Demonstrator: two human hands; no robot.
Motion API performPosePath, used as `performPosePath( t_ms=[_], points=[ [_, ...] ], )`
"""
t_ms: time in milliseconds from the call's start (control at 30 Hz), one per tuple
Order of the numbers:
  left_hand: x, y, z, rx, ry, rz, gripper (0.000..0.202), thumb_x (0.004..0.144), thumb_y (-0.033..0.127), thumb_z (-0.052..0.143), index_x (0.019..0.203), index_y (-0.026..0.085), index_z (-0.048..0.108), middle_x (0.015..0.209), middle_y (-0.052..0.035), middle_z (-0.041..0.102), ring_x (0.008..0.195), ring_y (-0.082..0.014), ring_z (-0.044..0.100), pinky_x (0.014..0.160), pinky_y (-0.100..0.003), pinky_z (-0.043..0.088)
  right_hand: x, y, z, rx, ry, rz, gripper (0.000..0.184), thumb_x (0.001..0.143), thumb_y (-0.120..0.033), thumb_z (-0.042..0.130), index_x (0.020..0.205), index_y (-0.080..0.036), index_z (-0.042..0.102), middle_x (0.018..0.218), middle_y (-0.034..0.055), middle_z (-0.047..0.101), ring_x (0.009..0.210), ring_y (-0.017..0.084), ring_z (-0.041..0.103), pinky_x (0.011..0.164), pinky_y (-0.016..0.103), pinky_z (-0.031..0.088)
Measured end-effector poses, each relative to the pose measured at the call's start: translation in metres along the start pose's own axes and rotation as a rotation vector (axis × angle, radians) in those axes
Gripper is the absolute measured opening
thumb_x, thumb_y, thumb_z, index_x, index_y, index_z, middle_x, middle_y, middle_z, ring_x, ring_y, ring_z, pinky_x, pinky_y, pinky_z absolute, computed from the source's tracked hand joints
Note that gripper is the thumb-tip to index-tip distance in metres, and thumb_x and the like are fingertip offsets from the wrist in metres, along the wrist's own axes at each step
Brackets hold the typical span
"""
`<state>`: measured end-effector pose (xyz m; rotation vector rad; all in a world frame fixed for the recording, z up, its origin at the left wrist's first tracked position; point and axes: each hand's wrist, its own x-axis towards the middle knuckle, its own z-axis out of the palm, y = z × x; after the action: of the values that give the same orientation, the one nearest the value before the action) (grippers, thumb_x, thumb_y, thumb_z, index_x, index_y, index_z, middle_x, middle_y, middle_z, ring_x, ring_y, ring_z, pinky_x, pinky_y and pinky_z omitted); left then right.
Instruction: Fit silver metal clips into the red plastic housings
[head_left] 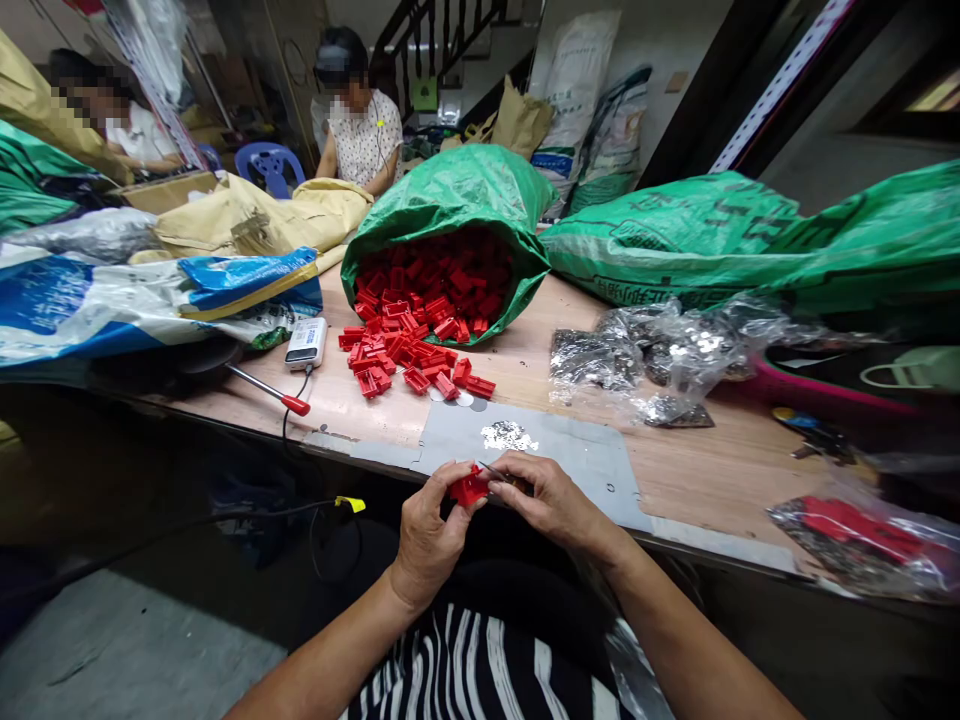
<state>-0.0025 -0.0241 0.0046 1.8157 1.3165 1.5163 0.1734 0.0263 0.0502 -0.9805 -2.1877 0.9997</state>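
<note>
Head view. We enter one left hand [431, 535], fingers closed around a red plastic part [469, 488], held just over the near edge of a grey metal sheet [577, 455] on a wooden workbench [720, 480]. One right hand [551, 500], fingertips [517, 472] pinching a thin dark pin [499, 472] whose tip touches that part. Further along the bench: green woven sack [450, 190] of matching red parts, loose red parts [409, 365] spilled before it, red-handled screwdriver [262, 388], clear bags of metal pieces [660, 355].
</note>
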Motion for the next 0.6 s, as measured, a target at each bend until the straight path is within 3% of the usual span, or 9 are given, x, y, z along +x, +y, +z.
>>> performPosePath(
  t_ms=[100, 267, 433, 600],
  points=[
    [-0.001, 0.0, 0.0, -0.011, -0.005, -0.004, 0.034, 0.082, 0.017, 0.064, 0.115, 0.024, 0.058, 0.109, -0.0042, 0.069, 0.104, -0.0189, 0.065, 0.094, -0.035, 0.053, -0.002, 0.005, 0.003, 0.033, 0.04, 0.013, 0.012, 0.089, -0.022, 0.055, 0.092, -0.019, 0.066, 0.087, 0.0032, 0.066, 0.079, 0.015, 0.06, 0.073, 0.026, 0.046],
    [-0.002, -0.001, -0.001, -0.054, -0.018, -0.036, 0.035, 0.082, 0.017, 0.064, 0.115, 0.024, 0.057, 0.111, -0.0042, 0.069, 0.105, -0.0185, 0.065, 0.095, -0.034, 0.052, -0.005, 0.012, 0.011, 0.024, 0.111, 0.077, 0.009, 0.088, -0.027, 0.057, 0.089, -0.019, 0.061, 0.075, -0.0007, 0.061, 0.067, 0.013, 0.053, 0.063, 0.024, 0.043],
    [-0.003, -0.001, 0.0, -0.114, -0.023, -0.093, 0.033, 0.081, 0.019, 0.065, 0.113, 0.024, 0.058, 0.111, -0.004, 0.069, 0.103, -0.0185, 0.065, 0.094, -0.033, 0.052, -0.003, 0.013, 0.008, 0.077, 0.072, 0.101, 0.006, 0.085, -0.025, 0.059, 0.086, -0.019, 0.06, 0.077, -0.0011, 0.062, 0.07, 0.013, 0.054, 0.066, 0.024, 0.042],
    [-0.003, 0.0, 0.002, -0.155, -0.007, -0.139, 0.033, 0.081, 0.02, 0.066, 0.113, 0.024, 0.058, 0.111, -0.0033, 0.068, 0.103, -0.0184, 0.065, 0.094, -0.033, 0.052, -0.001, 0.012, 0.002, 0.172, 0.024, 0.14, 0.016, 0.084, -0.034, 0.061, 0.084, -0.018, 0.062, 0.079, 0.0001, 0.061, 0.073, 0.014, 0.052, 0.068, 0.025, 0.041]
  ],
)
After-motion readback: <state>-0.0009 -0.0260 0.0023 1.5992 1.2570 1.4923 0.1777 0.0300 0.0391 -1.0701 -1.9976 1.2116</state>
